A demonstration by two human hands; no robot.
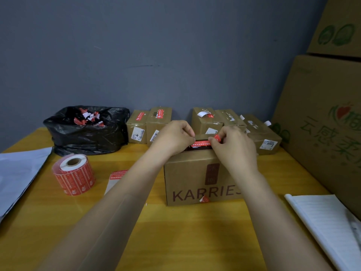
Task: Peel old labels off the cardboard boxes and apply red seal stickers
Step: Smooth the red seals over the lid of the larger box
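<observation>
The right hand (236, 151) pinches the curled, lifted right end of a red sticker (201, 143), and the left hand (173, 137), its fingers curled tight, holds the strip's left end. The strip lies across the top of the cardboard box (195, 178), which stands on the table (175, 231). Whether it is coming off or going down I cannot tell. Either way, a pull at a steep angle would likely tear the thin strip or lift the box's paper skin. The free end could also fold and stick to itself. With both hands on the strip, nothing steadies the box, so it may slide. The roll of red seals (74, 174) sits well to the left.
</observation>
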